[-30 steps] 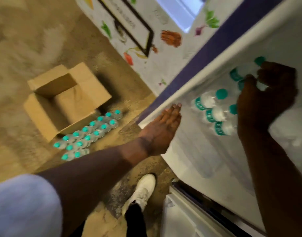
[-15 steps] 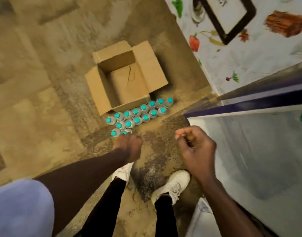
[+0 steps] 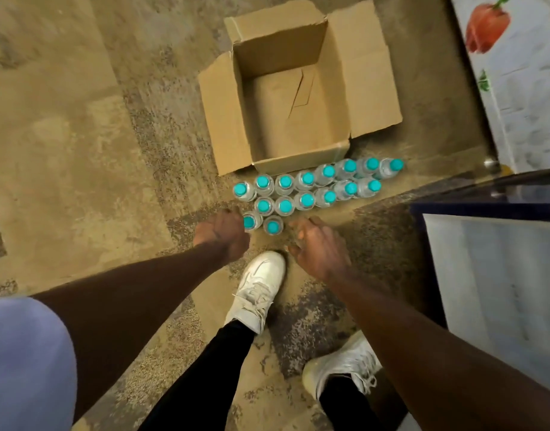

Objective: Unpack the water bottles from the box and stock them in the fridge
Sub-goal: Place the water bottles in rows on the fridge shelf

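I am seeing the clear plastic water bottles with teal caps (image 3: 306, 188) standing upright in rows on the mottled brown floor (image 3: 80, 150), just in front of the open brown cardboard box (image 3: 373, 76). My left grip (image 3: 224, 234) is curling against the front-left bottle (image 3: 251, 222), partly covering it; I cannot tell whether it is clamping it. My right grip (image 3: 320, 244) is hanging loosely apart, holding nothing, near the white fridge (image 3: 498, 275).

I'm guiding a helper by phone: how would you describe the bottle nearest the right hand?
Start at the open box; teal-capped bottles stand in rows along its near side. The row farthest from the box has two; it is the right one, beside the right hand. Its cap shows whole, while the left hand covers part of its neighbour's.
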The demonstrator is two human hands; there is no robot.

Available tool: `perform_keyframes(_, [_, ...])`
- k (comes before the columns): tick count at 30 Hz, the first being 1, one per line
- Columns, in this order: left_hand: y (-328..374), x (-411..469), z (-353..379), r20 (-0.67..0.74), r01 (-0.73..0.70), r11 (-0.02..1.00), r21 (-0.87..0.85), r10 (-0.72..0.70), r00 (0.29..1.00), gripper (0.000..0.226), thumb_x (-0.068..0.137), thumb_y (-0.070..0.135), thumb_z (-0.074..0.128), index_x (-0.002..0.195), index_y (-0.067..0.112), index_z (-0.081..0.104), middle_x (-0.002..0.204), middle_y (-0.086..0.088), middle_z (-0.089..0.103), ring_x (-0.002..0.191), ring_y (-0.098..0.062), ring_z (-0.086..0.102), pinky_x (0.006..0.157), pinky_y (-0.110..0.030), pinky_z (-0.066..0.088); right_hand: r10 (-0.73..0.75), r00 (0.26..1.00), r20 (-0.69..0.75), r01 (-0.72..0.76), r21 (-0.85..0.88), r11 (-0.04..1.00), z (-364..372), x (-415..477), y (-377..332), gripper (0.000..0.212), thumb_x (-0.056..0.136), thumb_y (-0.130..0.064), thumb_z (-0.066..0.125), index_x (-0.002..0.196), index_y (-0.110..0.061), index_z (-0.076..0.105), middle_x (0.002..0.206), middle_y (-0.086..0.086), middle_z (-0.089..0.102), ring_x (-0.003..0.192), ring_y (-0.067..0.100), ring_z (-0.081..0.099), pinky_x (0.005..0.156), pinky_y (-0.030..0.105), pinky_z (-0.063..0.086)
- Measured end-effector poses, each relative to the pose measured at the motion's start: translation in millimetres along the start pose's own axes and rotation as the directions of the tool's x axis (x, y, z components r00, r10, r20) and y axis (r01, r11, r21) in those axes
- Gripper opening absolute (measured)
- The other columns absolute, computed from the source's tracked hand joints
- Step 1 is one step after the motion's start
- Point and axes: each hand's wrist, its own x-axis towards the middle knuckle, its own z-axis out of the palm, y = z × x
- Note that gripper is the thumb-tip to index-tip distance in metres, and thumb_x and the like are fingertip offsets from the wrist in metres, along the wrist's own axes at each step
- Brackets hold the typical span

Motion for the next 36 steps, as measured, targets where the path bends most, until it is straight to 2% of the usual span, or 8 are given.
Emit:
perform_keyframes(4, [-10.4,23.7,28.1,-0.049,-0.046,0.999,-0.013,0.046,0.998,0.069,0.104,0.050,0.055,0.156,0.010,0.033,0.143,-0.016,0.059,0.118,-0.034,0.065,0.082,-0.045,0.060,-0.046,0.999,-0.015,0.043,-0.143,0.989,48.4,32.0,-9.4,0.070,0.090,-0.041,0.077,0.147,-0.024,0.040,0.134,0.013,0.061,0.115,0.034,0.065,0.090,0.045,0.056])
perform_keyframes(9, [-3.7,35.2,42.7,-0.174,-0.135,0.991,0.006,0.134,0.976,0.050,0.102,0.048,0.061,0.134,0.011,0.052,0.096,-0.005,0.063,0.072,-0.019,0.054,0.051,-0.032,0.036,-0.052,0.997,-0.052,0.040,-0.198,0.979,81.2,52.1,-15.1,0.053,0.096,-0.043,0.067,0.141,-0.022,0.047,0.132,0.013,0.060,0.110,0.036,0.068,0.085,0.046,0.056])
perform_keyframes(14, [13.8,36.5,46.0,-0.175,-0.083,0.991,0.102,0.100,0.979,0.031,0.101,0.033,0.067,0.124,0.014,0.059,0.073,0.000,0.048,0.064,-0.020,0.050,0.055,-0.037,0.040,-0.072,0.991,-0.111,0.045,-0.226,0.973,97.5,58.6,-8.1,0.047,0.099,-0.020,0.066,0.141,-0.021,0.044,0.129,0.015,0.061,0.105,0.034,0.069,0.082,0.043,0.058])
perform_keyframes(19, [23.0,36.6,41.7,-0.141,-0.091,0.986,0.142,0.111,0.984,0.022,0.102,0.017,0.065,0.122,0.010,0.059,0.073,-0.002,0.049,0.058,-0.013,0.044,0.058,-0.036,0.047,-0.037,0.991,-0.128,0.032,-0.041,0.999,90.5,39.0,9.9,0.047,0.099,-0.022,0.067,0.141,-0.023,0.046,0.135,0.013,0.059,0.110,0.033,0.067,0.087,0.042,0.058])
perform_keyframes(24, [33.7,10.0,33.3,-0.116,-0.135,0.990,0.047,0.140,0.983,0.059,0.095,0.033,0.075,0.141,0.011,0.045,0.079,0.001,0.052,0.064,-0.014,0.050,0.057,-0.033,0.044,0.139,0.969,-0.202,-0.080,0.275,0.958,61.8,-17.1,37.8,0.031,0.100,-0.032,0.064,0.130,-0.024,0.058,0.127,0.007,0.062,0.106,0.028,0.065,0.088,0.039,0.057])
perform_keyframes(29, [62.4,-48.1,4.0,-0.182,-0.210,0.978,0.014,0.209,0.961,0.051,0.094,0.051,0.063,0.125,0.014,0.047,0.073,0.006,0.043,0.060,-0.012,0.041,0.062,-0.037,0.050,0.261,0.899,-0.351,-0.089,0.437,0.895,13.7,-89.8,54.0,0.026,0.103,-0.034,0.060,0.123,-0.016,0.059,0.120,0.008,0.064,0.102,0.022,0.062,0.085,0.035,0.052])
perform_keyframes(34, [113.6,-117.7,-44.2,-0.220,-0.331,0.943,-0.045,0.314,0.924,0.038,0.090,0.044,0.069,0.108,0.018,0.048,0.082,0.001,0.059,0.064,-0.019,0.052,0.055,-0.036,0.041,0.405,0.800,-0.443,-0.055,0.617,0.785,-58.5,-165.0,65.8,0.019,0.102,-0.028,0.065,0.121,-0.026,0.060,0.117,-0.008,0.064,0.104,0.009,0.063,0.084,0.034,0.057])
perform_keyframes(36, [141.0,-144.1,-67.5,-0.242,-0.383,0.920,-0.083,0.354,0.904,0.038,0.091,0.043,0.070,0.112,0.019,0.051,0.090,-0.002,0.065,0.070,-0.021,0.055,0.058,-0.036,0.038,0.436,0.745,-0.504,-0.009,0.647,0.763,-94.0,-197.5,67.9,0.017,0.102,-0.027,0.065,0.119,-0.029,0.060,0.115,-0.015,0.064,0.108,0.002,0.063,0.083,0.018,0.055])
